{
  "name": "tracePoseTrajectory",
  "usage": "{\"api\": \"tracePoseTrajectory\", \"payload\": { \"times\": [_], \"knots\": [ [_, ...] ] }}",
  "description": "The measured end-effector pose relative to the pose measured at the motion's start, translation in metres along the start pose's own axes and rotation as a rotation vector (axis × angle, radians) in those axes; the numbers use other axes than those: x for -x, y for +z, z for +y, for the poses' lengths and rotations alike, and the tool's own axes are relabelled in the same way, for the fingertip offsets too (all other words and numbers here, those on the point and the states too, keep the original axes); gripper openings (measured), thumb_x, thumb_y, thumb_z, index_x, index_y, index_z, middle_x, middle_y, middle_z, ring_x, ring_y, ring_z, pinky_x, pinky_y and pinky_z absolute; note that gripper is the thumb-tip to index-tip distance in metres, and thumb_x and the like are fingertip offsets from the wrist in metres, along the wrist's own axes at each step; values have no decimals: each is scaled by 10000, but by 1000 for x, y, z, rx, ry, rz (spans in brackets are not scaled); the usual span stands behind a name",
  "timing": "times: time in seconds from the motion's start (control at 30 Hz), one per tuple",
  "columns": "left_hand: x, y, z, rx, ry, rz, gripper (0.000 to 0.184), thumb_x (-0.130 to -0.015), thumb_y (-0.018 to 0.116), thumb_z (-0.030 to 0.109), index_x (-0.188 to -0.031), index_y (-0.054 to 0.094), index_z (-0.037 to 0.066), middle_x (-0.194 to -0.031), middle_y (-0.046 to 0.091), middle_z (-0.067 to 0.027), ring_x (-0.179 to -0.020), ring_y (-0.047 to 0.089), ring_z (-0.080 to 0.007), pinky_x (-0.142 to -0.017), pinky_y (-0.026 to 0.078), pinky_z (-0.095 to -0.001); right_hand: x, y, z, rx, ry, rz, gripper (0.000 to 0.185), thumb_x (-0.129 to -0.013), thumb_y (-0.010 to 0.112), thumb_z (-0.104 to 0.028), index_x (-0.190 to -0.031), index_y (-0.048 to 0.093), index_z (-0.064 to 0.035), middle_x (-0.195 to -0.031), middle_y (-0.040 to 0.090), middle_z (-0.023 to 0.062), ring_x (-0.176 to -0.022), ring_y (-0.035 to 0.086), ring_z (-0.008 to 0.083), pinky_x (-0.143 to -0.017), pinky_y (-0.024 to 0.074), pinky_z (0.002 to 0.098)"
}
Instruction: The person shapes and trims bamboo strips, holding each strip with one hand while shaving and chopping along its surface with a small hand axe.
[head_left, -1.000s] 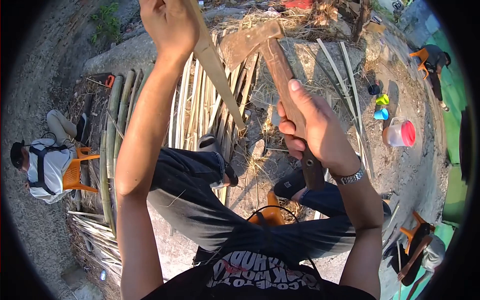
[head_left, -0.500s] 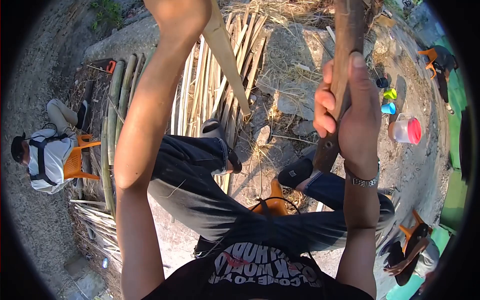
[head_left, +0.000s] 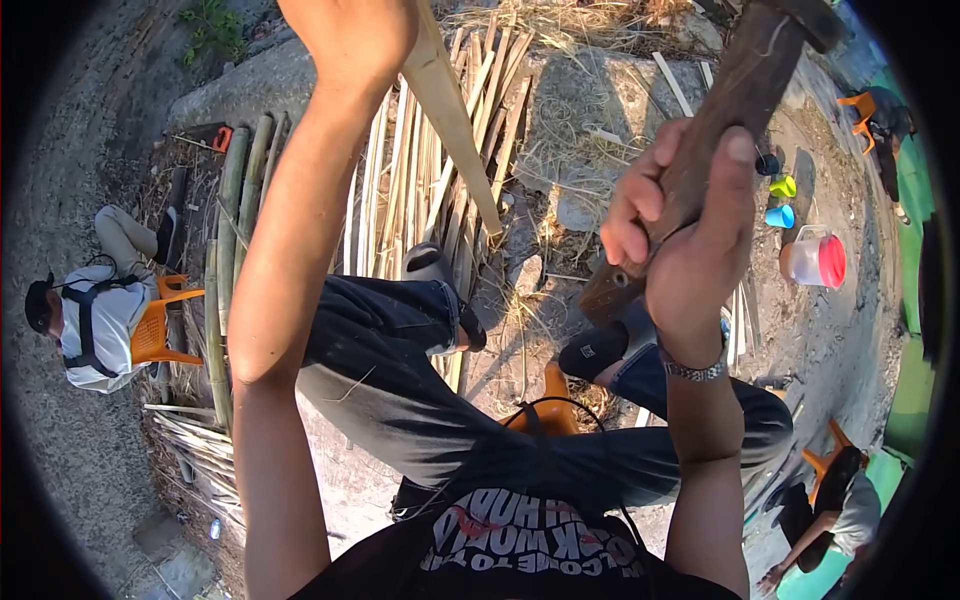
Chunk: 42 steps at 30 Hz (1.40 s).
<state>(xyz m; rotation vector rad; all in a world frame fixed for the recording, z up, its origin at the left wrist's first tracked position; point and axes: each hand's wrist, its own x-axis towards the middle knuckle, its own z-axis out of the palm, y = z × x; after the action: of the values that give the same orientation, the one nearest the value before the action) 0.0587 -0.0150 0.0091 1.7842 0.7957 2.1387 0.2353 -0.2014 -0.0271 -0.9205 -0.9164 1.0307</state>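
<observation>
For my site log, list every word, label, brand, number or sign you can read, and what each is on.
"WORLD": on the shirt.
"COME TO": also on the shirt; its other lettering is too creased or cut off to read surely.
White mark on the slipper: too small to read.
Axe: no readable text on the part in view.

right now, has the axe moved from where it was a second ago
Yes, up and to the picture's right: its head was in front of the strips, and now the axe is clear of them, its head at the top edge.
</observation>
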Motion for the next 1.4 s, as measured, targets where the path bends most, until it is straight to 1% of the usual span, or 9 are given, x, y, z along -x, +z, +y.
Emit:
{"api": "tracePoseTrajectory", "payload": {
  "times": [0.13,0.23,0.47,0.53,0.7,0.9,1.1,1.33,1.4],
  "knots": [
    [6,0,4,102,-35,6,448,-1077,500,448,-939,647,48,-796,570,11,-709,482,-79,-638,375,-253,15,-41,112,704,544,-370,521,-1072,461,-492,-820,549,-45,-610,510,-12,-465,540,103,-427,429,269],
    [-3,-6,-8,122,23,21,458,-1077,492,462,-947,641,48,-791,569,15,-712,486,-76,-637,375,-239,22,-54,98,324,835,-277,490,-1075,471,-475,-868,570,-43,-628,518,-7,-466,529,92,-439,431,255],
    [-10,-49,8,518,-134,-475,575,-1011,522,589,-1079,650,33,-947,666,-118,-871,627,-161,-801,487,-338,4,-17,18,70,234,-63,401,-1053,555,-429,-975,585,-36,-687,521,5,-468,485,95,-437,422,260],
    [-19,-50,-15,134,-159,25,479,-1079,414,440,-1133,546,-17,-810,668,-194,-688,639,-311,-644,547,-426,7,-14,25,81,133,93,307,-1006,670,-319,-963,593,-25,-663,536,3,-469,491,80,-445,407,240],
    [-59,-111,-10,186,-155,339,540,-1082,188,481,-1051,452,11,-885,565,-136,-760,525,-265,-746,515,-408,49,-22,97,-123,346,280,264,-928,779,-232,-945,559,-86,-647,539,-6,-487,525,99,-495,462,260],
    [19,-114,-48,610,-689,824,592,-1029,229,664,-956,359,91,-947,490,-99,-821,513,-252,-856,493,-404,26,-13,153,-560,423,360,289,-930,776,-309,-992,561,-127,-1039,602,4,-1158,639,178,-646,541,310],
    [165,-51,-58,852,-1090,1152,575,-999,308,650,-934,422,90,-914,533,-74,-789,540,-218,-830,513,-395,-45,-6,133,-716,120,361,272,-919,791,-260,-1054,620,-97,-1051,657,-2,-995,654,162,-680,549,296],
    [182,-4,9,937,-1911,491,635,-1045,419,504,-1386,374,-30,-1314,428,-140,-1180,473,-253,-1078,373,-470,-98,-56,63,-568,-162,309,328,-908,795,-184,-1129,627,-9,-997,676,77,-849,662,165,-692,567,283],
    [152,0,61,897,-1650,300,538,-1025,509,411,-1368,447,1,-1232,517,-104,-1165,506,-245,-1063,381,-442,-107,-67,37,-463,-274,124,329,-912,789,-172,-1139,627,3,-996,677,79,-838,668,171,-693,569,283]
  ]
}}
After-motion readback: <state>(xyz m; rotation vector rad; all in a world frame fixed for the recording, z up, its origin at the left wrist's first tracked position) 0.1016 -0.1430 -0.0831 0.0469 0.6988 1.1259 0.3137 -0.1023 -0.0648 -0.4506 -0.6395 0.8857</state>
